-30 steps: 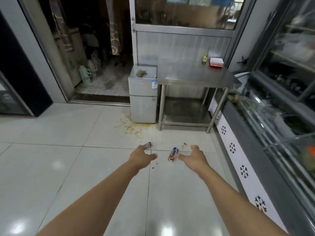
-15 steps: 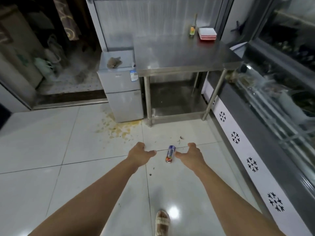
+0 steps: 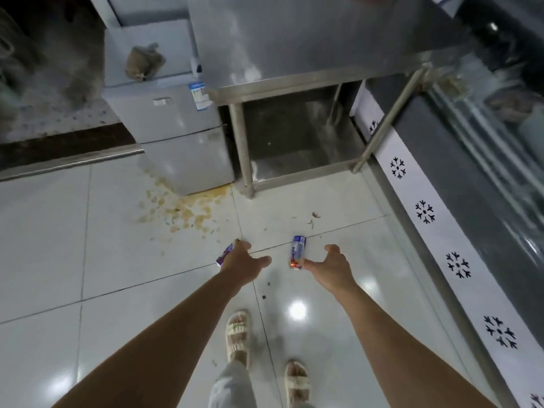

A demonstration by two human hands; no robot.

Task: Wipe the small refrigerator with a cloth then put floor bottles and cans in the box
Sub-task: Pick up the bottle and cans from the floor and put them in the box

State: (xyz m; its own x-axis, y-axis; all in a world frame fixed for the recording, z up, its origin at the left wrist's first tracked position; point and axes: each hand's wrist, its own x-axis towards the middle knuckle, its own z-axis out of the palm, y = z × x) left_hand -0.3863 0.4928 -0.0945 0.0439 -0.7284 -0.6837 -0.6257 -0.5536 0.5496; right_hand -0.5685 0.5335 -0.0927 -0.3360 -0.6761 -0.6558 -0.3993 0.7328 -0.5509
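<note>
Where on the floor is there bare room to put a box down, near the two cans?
Bare tiles lie left of the left hand and its can, below the yellow spill. Between the right hand and the white snowflake panel is a narrower strip. Crowded: around the other can, with crumbs.

My left hand (image 3: 243, 262) covers most of a can (image 3: 223, 256) at frame centre, so I can't read its label. The steel table (image 3: 309, 39) runs off the top edge, and the display case (image 3: 500, 119) at right is blurred.
</note>
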